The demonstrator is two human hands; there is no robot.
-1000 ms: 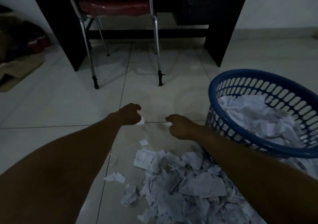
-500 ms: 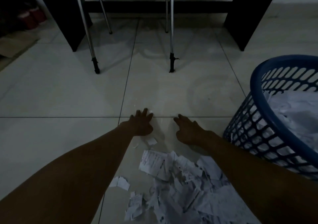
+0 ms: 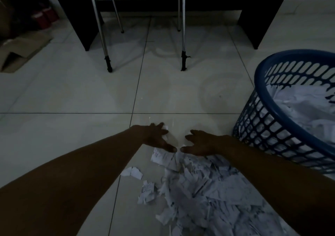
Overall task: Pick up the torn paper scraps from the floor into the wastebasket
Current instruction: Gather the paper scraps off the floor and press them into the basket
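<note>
A heap of torn white paper scraps (image 3: 203, 190) lies on the tiled floor in front of me. My left hand (image 3: 157, 138) lies flat on the floor at the heap's far edge, fingers spread, with small scraps (image 3: 165, 128) under its fingertips. My right hand (image 3: 201, 143) lies flat beside it, fingers spread, its thumb almost meeting the left thumb over the heap's top edge. The blue slotted wastebasket (image 3: 261, 127) stands at the right, holding a mass of paper. Two loose scraps (image 3: 133, 172) lie left of the heap.
A chair's chrome legs (image 3: 183, 54) and a dark desk's side panels (image 3: 76, 18) stand ahead. Flattened cardboard (image 3: 20, 51) and red shoes (image 3: 45, 16) lie at the far left. Bare tiles spread to the left and ahead.
Both hands went from curled to flat and spread on the floor, then slid back toward me to the heap's far edge, thumbs nearly touching. The view tilted down.
</note>
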